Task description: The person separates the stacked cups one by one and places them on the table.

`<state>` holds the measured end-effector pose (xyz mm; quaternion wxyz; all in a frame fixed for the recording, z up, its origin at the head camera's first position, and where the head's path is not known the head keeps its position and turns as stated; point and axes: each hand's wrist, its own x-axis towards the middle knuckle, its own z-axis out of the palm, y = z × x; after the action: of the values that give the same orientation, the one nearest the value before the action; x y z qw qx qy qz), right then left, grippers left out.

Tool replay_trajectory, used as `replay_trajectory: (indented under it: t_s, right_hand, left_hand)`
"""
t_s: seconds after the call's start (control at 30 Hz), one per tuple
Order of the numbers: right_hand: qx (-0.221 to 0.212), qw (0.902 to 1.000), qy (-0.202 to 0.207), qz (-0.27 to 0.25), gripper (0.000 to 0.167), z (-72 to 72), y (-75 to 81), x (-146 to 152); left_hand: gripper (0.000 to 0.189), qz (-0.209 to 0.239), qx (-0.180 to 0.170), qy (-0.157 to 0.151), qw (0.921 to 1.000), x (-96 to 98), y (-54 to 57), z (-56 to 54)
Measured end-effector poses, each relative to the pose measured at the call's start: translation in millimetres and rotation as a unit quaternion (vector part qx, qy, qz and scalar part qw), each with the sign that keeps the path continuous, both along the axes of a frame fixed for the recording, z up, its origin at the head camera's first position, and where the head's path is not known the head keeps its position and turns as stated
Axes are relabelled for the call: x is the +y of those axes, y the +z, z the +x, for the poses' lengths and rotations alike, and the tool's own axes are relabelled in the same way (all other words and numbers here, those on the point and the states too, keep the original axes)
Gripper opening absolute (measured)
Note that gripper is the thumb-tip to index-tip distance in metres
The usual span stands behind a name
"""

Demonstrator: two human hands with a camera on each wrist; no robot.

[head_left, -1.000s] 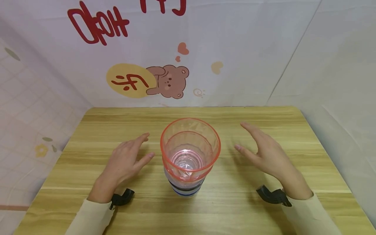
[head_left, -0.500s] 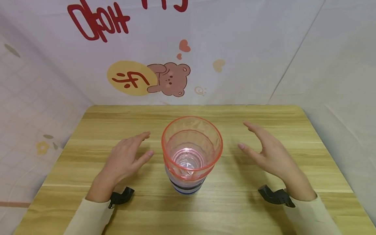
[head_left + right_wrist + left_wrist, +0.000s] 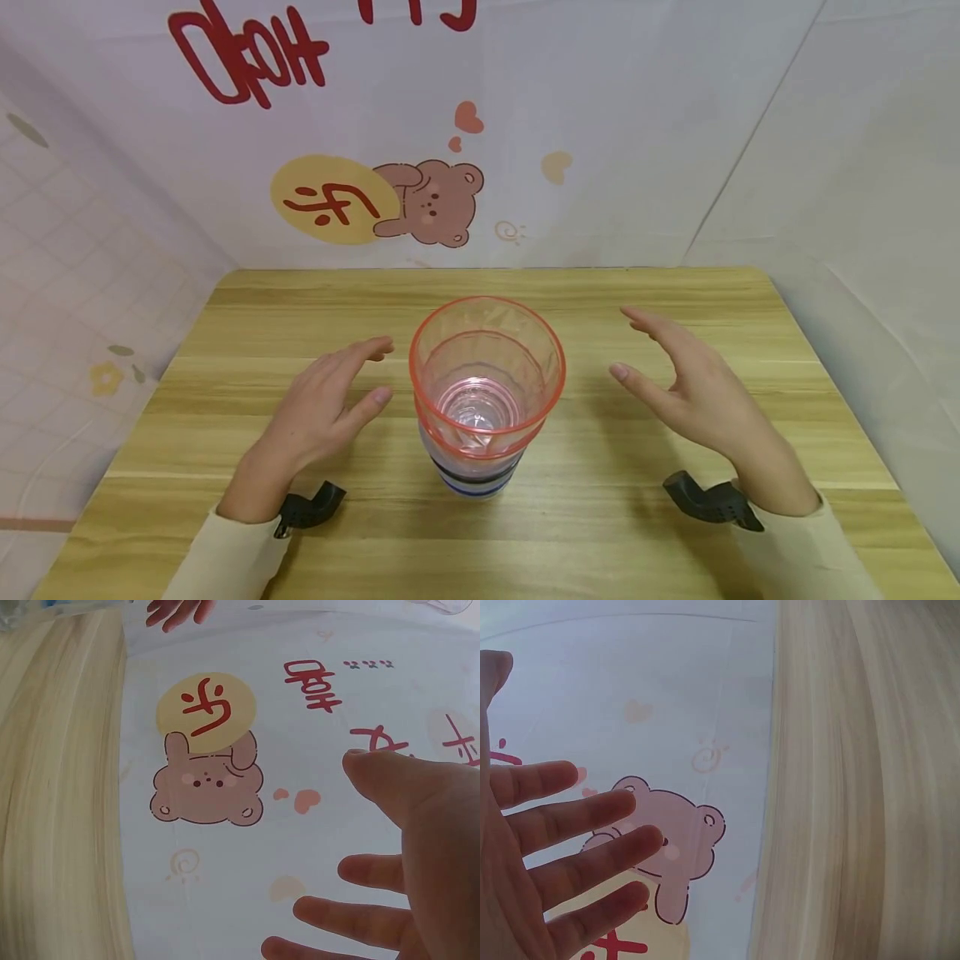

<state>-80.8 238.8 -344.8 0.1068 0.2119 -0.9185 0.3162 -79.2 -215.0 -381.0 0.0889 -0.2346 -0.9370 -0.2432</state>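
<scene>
A stack of clear tumblers (image 3: pixel 480 446) stands upright at the middle of the table in the head view. The top tumbler has a red rim, and dark and blue bands show lower down. To its left, my left hand (image 3: pixel 318 408) hovers with fingers extended and thumb apart, holding nothing. My right hand (image 3: pixel 697 398) is on the other side, a wider gap from the tumblers, its palm turned toward them and its fingers loosely straight. In the left wrist view, the spread fingers (image 3: pixel 592 862) have nothing in them. The right wrist view shows the right thumb (image 3: pixel 382 776) and fingers likewise holding nothing.
The wood-grain table (image 3: pixel 480 558) ends at a white printed backdrop (image 3: pixel 637 125) with a cartoon bear (image 3: pixel 431 204) and red lettering. Backdrop sheets also rise along both sides. Each wrist wears a black camera mount (image 3: pixel 311 507) below a cream sleeve (image 3: pixel 232 554).
My right hand has drifted slightly to the right, away from the tumblers. The left fingertips have edged a little toward them. The tumblers stay in place.
</scene>
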Motion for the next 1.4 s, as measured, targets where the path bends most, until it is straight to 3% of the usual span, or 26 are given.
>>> replay_trajectory:
  t_s: [0.5, 0.8, 1.2, 1.4]
  right_hand:
    - [0.039, 0.9938, 0.081, -0.065, 0.071, 5.7, 16.6, -6.9]
    - [0.042, 0.9872, 0.120, -0.096, 0.072, 8.6, 27.8, -16.6]
    - [0.082, 0.9672, 0.188, -0.150, 0.062, 13.9, 39.9, -34.4]
    - [0.089, 0.9493, 0.239, -0.184, 0.057, 10.1, 40.4, -40.2]
  left_hand:
    - [0.056, 0.034, 0.021, -0.056, 0.9977, 8.6, 16.2, 7.0]
    - [0.059, 0.070, 0.038, -0.099, 0.9919, 17.7, 28.5, 15.3]
    - [0.079, 0.113, 0.054, -0.137, 0.9826, 33.0, 41.1, 23.4]
    - [0.088, 0.133, 0.060, -0.141, 0.9792, 39.0, 45.5, 29.4]
